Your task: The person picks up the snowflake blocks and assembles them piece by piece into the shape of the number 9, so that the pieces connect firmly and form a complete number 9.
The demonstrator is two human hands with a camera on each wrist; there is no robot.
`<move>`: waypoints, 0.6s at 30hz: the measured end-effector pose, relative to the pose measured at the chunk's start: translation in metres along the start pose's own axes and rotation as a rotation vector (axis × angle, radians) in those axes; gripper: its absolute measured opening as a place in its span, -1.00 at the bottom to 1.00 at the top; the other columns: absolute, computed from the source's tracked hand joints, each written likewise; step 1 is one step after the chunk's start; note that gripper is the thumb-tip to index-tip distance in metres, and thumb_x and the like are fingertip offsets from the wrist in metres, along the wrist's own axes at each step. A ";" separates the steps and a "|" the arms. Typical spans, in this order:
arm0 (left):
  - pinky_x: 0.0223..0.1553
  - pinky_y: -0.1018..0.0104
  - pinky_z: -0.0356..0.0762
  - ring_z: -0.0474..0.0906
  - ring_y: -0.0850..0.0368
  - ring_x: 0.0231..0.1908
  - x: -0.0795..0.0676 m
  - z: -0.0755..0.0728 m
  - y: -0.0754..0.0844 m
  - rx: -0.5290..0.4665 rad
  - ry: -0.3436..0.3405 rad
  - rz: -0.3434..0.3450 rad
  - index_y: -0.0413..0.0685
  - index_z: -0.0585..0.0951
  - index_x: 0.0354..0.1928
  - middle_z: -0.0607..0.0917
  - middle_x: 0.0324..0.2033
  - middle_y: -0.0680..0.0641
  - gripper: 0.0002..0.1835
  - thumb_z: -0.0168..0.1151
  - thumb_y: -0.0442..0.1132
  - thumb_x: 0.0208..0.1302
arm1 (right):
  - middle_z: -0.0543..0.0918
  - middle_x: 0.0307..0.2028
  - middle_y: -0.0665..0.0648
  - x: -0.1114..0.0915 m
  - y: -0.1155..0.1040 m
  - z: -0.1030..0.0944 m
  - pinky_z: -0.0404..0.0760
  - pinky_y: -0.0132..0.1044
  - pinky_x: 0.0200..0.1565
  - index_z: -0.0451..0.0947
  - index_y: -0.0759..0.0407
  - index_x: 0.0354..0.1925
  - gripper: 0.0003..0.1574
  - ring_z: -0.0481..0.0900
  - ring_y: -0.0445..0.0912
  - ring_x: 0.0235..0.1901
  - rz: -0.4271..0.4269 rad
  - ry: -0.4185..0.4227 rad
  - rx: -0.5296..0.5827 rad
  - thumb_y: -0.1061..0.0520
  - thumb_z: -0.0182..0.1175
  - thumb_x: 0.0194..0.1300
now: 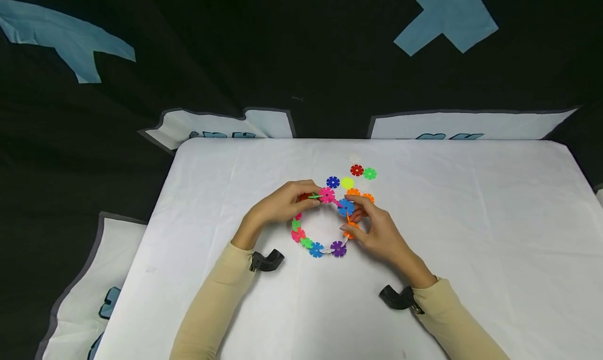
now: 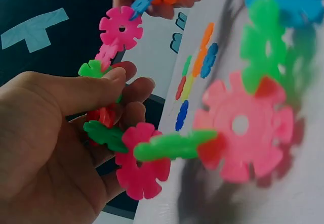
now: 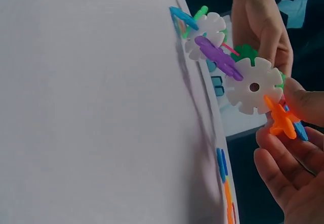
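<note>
Over the middle of the table [image 1: 494, 234], my left hand [image 1: 281, 202] pinches the ring of flower discs [image 1: 316, 250] at its eleven o'clock, thumb and fingers closed about red and green pieces. I'd expect the ring to weigh almost nothing: each disc looks like thin, stiff, smooth plastic, but the slotted joints should let the whole thing twist and could pop apart if I tug, so I'd hold flat faces right beside a joint. The purple disc [image 1: 338, 248] sits at five o'clock between white ones. At three o'clock my right hand [image 1: 379, 235] grips the ring around its blue and orange discs. Of the other things, a black wrist mount [image 1: 267, 260] is at eight o'clock; a loose blue disc [image 1: 333, 182] lies just past twelve, then yellow [image 1: 347, 183], red [image 1: 356, 170] and green [image 1: 369, 173] around one. Two loose orange discs [image 1: 368, 198] near two o'clock sit close by my right fingertips, likeliest to get in the way. The other black mount [image 1: 397, 297] is between four and five.
</note>
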State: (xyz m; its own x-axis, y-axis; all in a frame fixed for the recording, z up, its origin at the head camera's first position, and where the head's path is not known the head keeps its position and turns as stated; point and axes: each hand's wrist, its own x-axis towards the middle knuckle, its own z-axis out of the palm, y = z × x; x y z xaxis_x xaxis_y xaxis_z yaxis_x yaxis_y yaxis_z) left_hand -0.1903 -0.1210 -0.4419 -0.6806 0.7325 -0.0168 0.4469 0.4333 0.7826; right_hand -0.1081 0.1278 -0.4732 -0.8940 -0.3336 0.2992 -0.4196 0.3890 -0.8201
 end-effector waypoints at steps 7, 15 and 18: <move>-0.02 0.25 0.59 0.54 0.18 -0.17 0.000 -0.001 0.004 -0.007 0.062 -0.030 -0.02 0.54 0.24 0.68 -0.15 0.03 -0.54 0.31 -0.26 0.29 | 0.68 -0.31 0.17 0.001 -0.003 0.003 0.68 -0.13 -0.18 0.43 0.30 0.17 -0.22 0.67 -0.12 -0.36 -0.032 0.037 -0.024 0.28 0.51 -0.02; -0.10 0.30 0.59 0.58 0.21 -0.25 0.000 0.001 0.003 -0.006 0.130 -0.023 0.13 0.57 0.12 0.71 -0.27 0.10 -0.58 0.38 -0.27 0.22 | 0.66 -0.11 0.18 0.003 0.006 -0.004 0.63 -0.08 -0.01 0.38 0.27 0.26 -0.27 0.65 -0.04 -0.16 0.004 -0.014 -0.084 0.20 0.41 0.17; -0.09 0.30 0.59 0.58 0.22 -0.22 -0.001 0.000 0.002 0.000 0.126 -0.026 0.13 0.59 0.10 0.72 -0.24 0.09 -0.60 0.38 -0.28 0.22 | 0.60 0.12 0.17 0.006 0.014 -0.013 0.49 0.01 0.19 0.42 0.21 0.29 -0.41 0.54 0.02 0.10 0.030 -0.067 -0.187 0.16 0.27 0.32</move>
State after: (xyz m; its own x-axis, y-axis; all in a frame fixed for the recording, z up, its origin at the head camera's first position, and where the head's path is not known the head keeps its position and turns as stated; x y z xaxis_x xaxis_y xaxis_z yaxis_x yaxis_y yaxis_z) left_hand -0.1891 -0.1206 -0.4402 -0.7594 0.6493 0.0417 0.4287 0.4512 0.7827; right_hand -0.1212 0.1425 -0.4770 -0.8965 -0.3739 0.2378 -0.4207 0.5501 -0.7214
